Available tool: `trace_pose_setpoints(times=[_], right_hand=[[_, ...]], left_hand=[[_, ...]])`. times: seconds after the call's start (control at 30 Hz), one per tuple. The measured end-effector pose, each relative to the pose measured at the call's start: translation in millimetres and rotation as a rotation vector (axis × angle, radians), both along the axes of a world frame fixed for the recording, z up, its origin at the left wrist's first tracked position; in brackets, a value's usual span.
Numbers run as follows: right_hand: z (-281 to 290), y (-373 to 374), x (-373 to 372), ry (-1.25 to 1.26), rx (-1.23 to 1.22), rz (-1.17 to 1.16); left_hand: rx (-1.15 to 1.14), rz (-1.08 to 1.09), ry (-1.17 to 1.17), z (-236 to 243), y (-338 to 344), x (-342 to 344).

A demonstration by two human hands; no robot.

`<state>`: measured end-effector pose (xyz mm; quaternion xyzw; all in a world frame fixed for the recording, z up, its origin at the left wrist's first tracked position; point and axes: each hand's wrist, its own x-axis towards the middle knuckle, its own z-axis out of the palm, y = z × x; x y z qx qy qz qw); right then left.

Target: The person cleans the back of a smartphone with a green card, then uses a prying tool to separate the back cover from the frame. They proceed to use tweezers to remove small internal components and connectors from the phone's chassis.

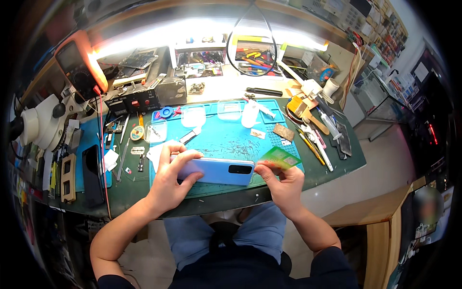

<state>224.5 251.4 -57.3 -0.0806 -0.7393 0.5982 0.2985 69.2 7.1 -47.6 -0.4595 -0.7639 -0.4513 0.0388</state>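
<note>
A light blue smartphone (211, 172) is held above the near part of a blue work mat (219, 139), its back and dark camera block toward me. My left hand (174, 177) grips its left end between thumb and fingers. At the phone's right end, my right hand (281, 185) pinches a thin green card (279, 157). The card's lower left corner is by the phone's top edge; whether it touches the phone I cannot tell. On the mat beyond lie a small whitish piece (257, 133) and a brown rectangular block (284, 132).
Clear plastic boxes (193, 116) and a white bottle (250, 114) stand at the mat's far side. Tweezers and pens (317, 144) lie at right, a dark phone (93, 171) at left. An orange multimeter (79, 65) and a microscope (43, 123) stand at the left.
</note>
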Motion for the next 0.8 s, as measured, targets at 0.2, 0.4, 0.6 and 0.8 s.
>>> trace_pose_setpoints(times=[0.2, 0.4, 0.6, 0.8], right_hand=[[-5, -4, -3, 0.056, -0.244, 0.049], [-7, -7, -3, 0.086, -0.235, 0.006], [-4, -4, -4, 0.040, -0.089, -0.012], [5, 3, -6, 0.008, 0.004, 0.044]], left_hand=[[0.010, 0.005, -0.052, 0, 0, 1], [0.038, -0.006, -0.058, 0, 3, 2], [0.017, -0.022, 0.033, 1, 1, 2], [0.026, -0.031, 0.051, 1, 1, 1]])
